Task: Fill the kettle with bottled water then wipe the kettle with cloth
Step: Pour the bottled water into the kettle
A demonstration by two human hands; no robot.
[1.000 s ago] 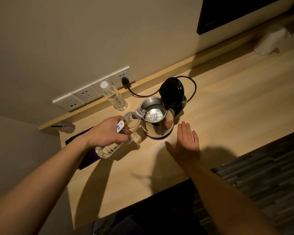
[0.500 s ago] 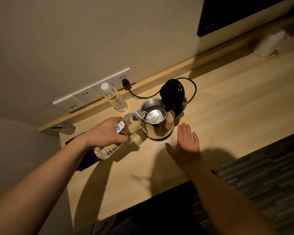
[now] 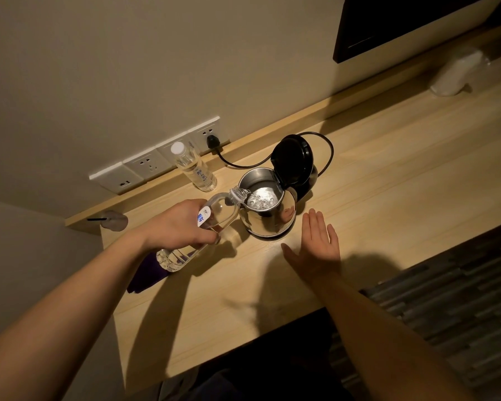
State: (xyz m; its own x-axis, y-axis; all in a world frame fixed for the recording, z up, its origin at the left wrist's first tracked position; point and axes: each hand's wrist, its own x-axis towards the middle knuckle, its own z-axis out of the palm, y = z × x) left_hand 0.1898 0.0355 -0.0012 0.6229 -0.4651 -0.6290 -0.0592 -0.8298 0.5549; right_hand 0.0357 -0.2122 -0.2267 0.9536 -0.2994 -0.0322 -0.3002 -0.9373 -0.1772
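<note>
Now the left hand (image 3: pixel 182 224), at the centre left of the frame, is wrapped around the tilted water bottle (image 3: pixel 198 231), whose open neck rests over the rim of the kettle (image 3: pixel 268 206) in the middle. The right hand (image 3: pixel 315 246) lies flat and spread on the tabletop (image 3: pixel 388 198) just below and right of the kettle, holding nothing. Compared with a second ago the hands have hardly moved; the bottle looks a little more tilted, and bubbles show in the water inside the kettle, so the filling is probably in progress. The lid (image 3: pixel 292 159) stands open. A dark cloth (image 3: pixel 148 274) lies at the lower left, partly under the bottle, untouched. A second bottle (image 3: pixel 193 167) stands near the wall sockets (image 3: pixel 154 164).
</note>
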